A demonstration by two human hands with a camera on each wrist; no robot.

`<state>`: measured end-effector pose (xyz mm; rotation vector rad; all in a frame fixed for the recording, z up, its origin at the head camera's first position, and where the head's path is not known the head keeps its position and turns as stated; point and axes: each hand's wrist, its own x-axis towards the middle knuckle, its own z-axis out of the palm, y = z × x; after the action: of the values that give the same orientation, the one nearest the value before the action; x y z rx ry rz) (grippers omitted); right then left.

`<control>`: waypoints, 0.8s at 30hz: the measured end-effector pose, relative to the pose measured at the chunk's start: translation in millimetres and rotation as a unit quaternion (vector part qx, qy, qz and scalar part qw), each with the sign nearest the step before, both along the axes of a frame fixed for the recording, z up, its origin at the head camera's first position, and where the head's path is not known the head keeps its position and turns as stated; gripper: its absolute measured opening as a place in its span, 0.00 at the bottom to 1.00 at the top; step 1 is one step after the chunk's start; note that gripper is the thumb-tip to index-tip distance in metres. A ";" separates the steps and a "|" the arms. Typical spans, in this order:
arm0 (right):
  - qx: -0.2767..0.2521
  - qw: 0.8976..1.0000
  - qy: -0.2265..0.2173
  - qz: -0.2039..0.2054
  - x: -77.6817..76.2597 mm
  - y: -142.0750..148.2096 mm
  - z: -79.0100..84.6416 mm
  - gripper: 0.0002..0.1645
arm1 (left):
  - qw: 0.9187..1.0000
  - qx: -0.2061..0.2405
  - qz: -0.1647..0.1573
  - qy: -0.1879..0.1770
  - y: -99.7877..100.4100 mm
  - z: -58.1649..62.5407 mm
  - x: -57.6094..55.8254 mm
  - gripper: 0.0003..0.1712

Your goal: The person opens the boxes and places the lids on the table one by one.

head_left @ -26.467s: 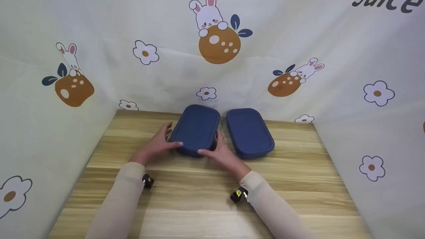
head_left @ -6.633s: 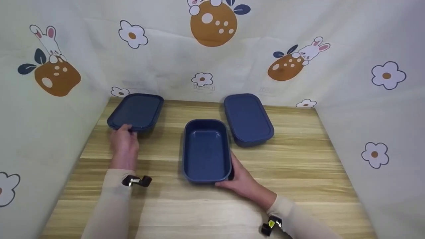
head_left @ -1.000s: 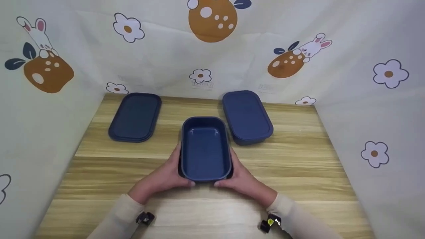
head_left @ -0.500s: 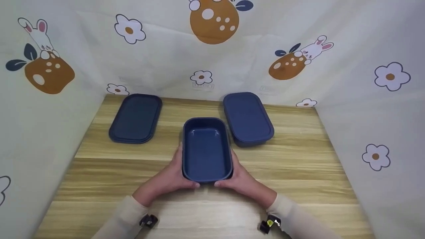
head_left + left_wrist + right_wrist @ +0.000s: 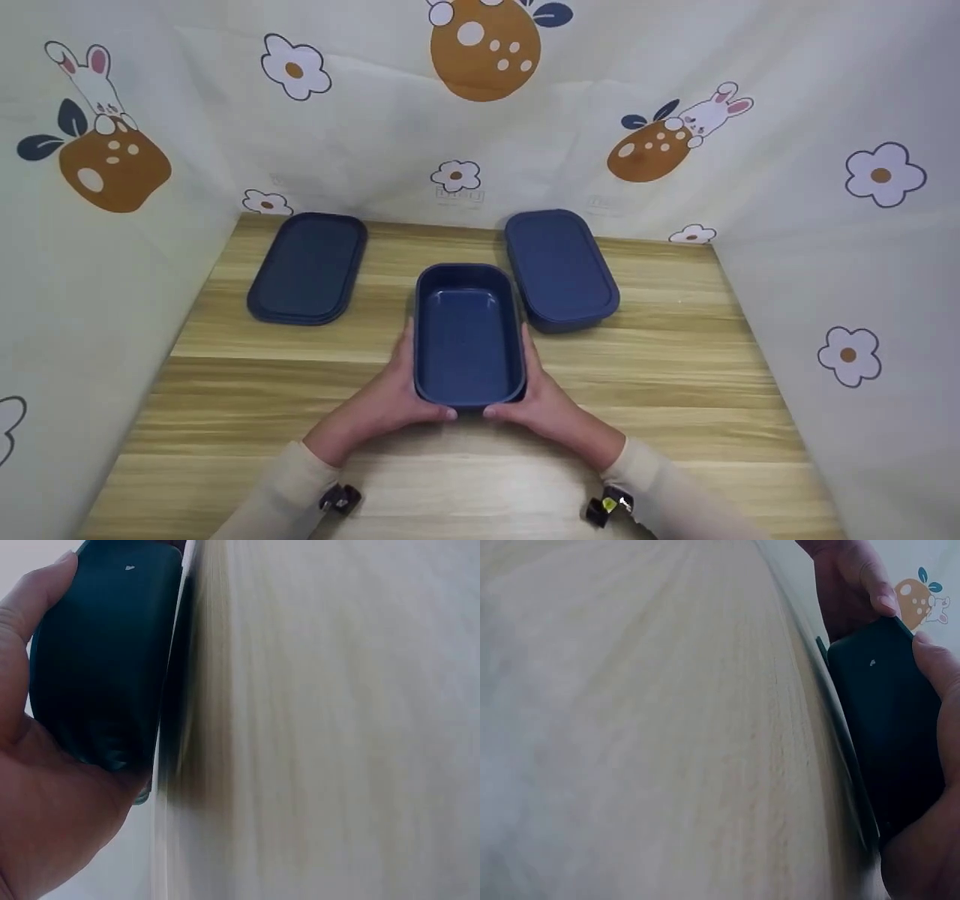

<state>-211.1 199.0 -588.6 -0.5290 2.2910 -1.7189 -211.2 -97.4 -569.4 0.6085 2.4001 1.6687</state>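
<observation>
An open, deep blue rectangular food container [image 5: 466,277] with rounded corners is at the middle of the table, its inside bare. My left hand [image 5: 381,405] grips its left side, thumb at the near corner. On the opposite side my right hand [image 5: 553,409] holds it the same way, with that thumb on the near wall too. In the left wrist view the outer wall of the container [image 5: 105,652] shows, with a dark shadow beneath it close over the table. Both thumbs meet the container [image 5: 885,712] in the right wrist view. My other fingers are mostly hidden.
A flat blue lid [image 5: 307,266] lies at the back left of the wooden table [image 5: 247,420]. A second blue container [image 5: 562,266], lid on, stands just behind and right of the open one. Cloth walls [image 5: 360,120] printed with rabbits and flowers close off the back and both sides.
Earlier the container sat further back with its lid on. The lid was then carried to the back left by my left hand, which has since come round the container's left side.
</observation>
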 end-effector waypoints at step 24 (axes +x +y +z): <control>-0.011 1.000 0.017 -0.002 -8.8 -4.9 17.9 0.91 | 0.998 -0.055 0.032 -0.025 -2.5 15.8 -8.6 0.97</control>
<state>-219.9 194.2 -570.7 -0.5625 2.3000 -1.7510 -219.8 -100.0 -553.6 0.4714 2.4799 1.5435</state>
